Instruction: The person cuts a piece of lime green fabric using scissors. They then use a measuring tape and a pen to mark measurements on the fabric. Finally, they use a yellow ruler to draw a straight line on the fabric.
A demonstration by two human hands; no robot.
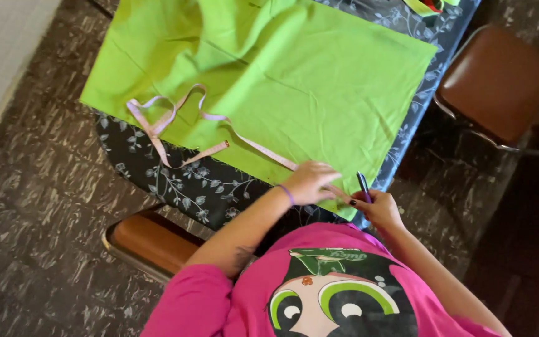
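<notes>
Starting at your far left, a brown padded stool (151,240) sits tucked against the table (176,181), which has a dark floral cover. Just above it the pink tape measure (169,125) lies in loose loops. Its free end is curled half on the cover and half on the green fabric (294,75).

Follow that tape to the right. It runs in a straight diagonal across the cloth, down to the near corner, and goes under your left hand (310,182). That hand is flat, palm down. Its fingers are stretched out and pressing the tape onto the fabric, pinning it rather than gripping it. There's a purple band on that wrist.

Just beside it, your right hand (378,209) is closed around a dark purple pen (364,186). The pen stands nearly upright with its tip near the fabric's corner edge. I can't tell if the tip is touching the cloth.

By the look of it, you're measuring and about to mark, with the tape laid and the pen poised. A clean mark calls for the left fingers to hold the tape taut and flat while the pen comes down right against its edge. The cloth is wrinkled further up, so watch for drag.

Far right, a brown chair (500,81) stands well apart from the work.
</notes>
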